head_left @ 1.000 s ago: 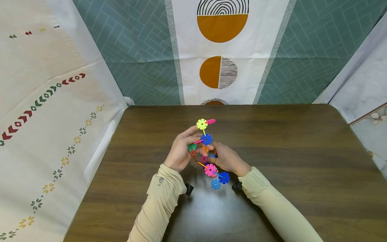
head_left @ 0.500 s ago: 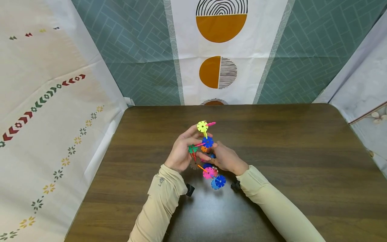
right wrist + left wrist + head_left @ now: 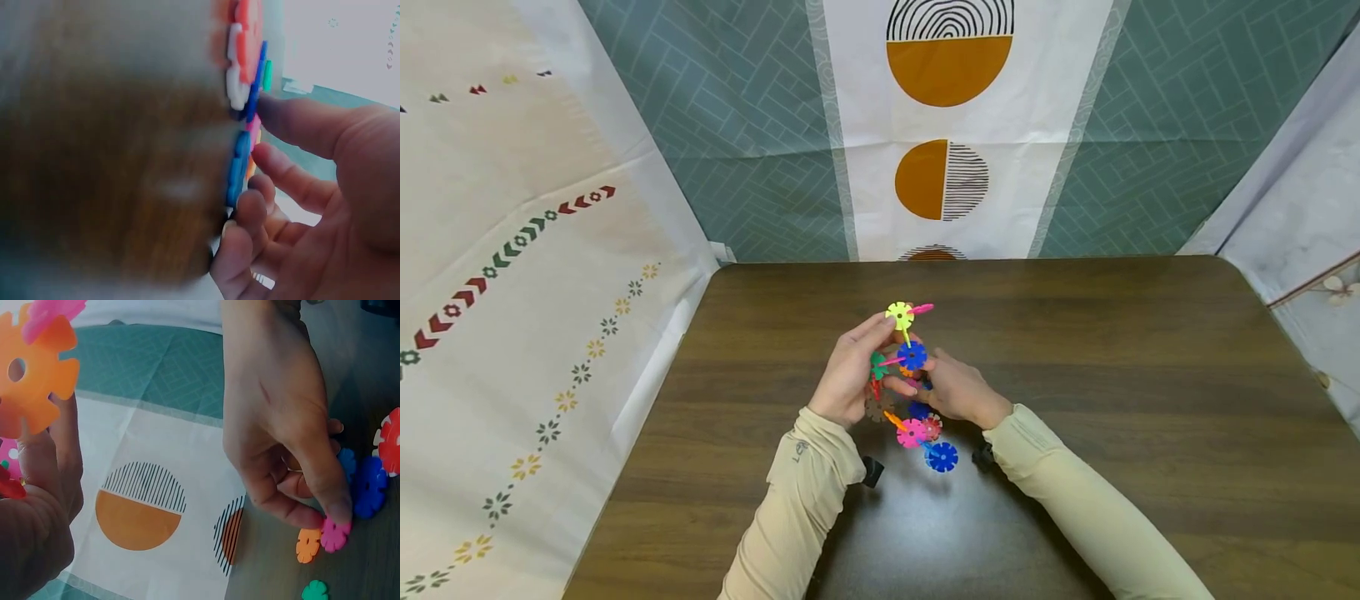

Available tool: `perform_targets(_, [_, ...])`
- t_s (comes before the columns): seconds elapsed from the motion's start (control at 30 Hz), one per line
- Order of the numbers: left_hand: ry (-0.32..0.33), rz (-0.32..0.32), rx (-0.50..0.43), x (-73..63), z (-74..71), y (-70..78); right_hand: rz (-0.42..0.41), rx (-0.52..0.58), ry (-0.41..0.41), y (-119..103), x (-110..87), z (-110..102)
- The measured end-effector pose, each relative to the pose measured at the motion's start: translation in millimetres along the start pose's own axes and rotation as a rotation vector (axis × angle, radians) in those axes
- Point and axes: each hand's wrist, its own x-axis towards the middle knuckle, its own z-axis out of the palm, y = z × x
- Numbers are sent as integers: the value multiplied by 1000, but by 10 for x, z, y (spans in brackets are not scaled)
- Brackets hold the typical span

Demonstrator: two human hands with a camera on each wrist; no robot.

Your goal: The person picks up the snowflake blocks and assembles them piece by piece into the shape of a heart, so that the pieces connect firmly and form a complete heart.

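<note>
In the head view my left hand (image 3: 848, 379) holds up a joined construction of notched plastic discs. Among its pieces are a yellow disc (image 3: 899, 316) at the top, a blue disc (image 3: 912, 356) and a green disc (image 3: 879, 365). Lower down are a pink disc (image 3: 912, 433) and another blue disc (image 3: 941, 457). The left wrist view shows its large orange disc (image 3: 44, 375) close up, against my left fingers. My right hand (image 3: 962, 390) reaches down beside it. There, thumb and index finger pinch a small pink disc (image 3: 336, 534) at the table.
Loose discs lie around the right fingertips: orange (image 3: 308, 545), green (image 3: 315, 590), dark blue (image 3: 370, 487), light blue (image 3: 237, 169) and red (image 3: 250, 37). The brown wooden table (image 3: 1112, 350) extends around both hands. Patterned cloths (image 3: 760, 125) hang behind it.
The construction's lower end has swung left and towards me, and its yellow top has dipped slightly. My left thumb has shifted up to the yellow disc. My right hand has edged left.
</note>
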Motion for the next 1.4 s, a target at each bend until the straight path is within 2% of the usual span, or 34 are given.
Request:
perform_targets(0.13, [12,15,10,-4,-9,2,-43,26,-3,27,5,-18])
perform_targets(0.3, [22,22,37,0,-16,-10,-59,79,-4,61,48,-20])
perform_targets(0.5, [41,13,55,3,-31,-12,-36,229,-61,129,89,-74])
perform_targets(0.57, [46,7,48,0,-35,-8,-19,283,-51,153,74,-109])
perform_targets(0.67, [45,7,33,-1,-37,-4,-2,393,21,192,29,-184])
perform_targets(0.8, [37,19,39,-7,-42,0,-21,599,207,221,-77,-384])
perform_targets(0.9, [38,28,57,-21,-50,3,-66,763,344,173,-174,-563])
perform_targets(1.0, [38,30,77,-25,-40,-4,-116,862,444,73,-266,-705])
perform_targets(1.13, [35,18,94,-16,-22,-24,-163,883,507,-71,-347,-800])
perform_targets(1.4, [39,3,102,-11,-1,-41,-184,835,535,-187,-398,-825])
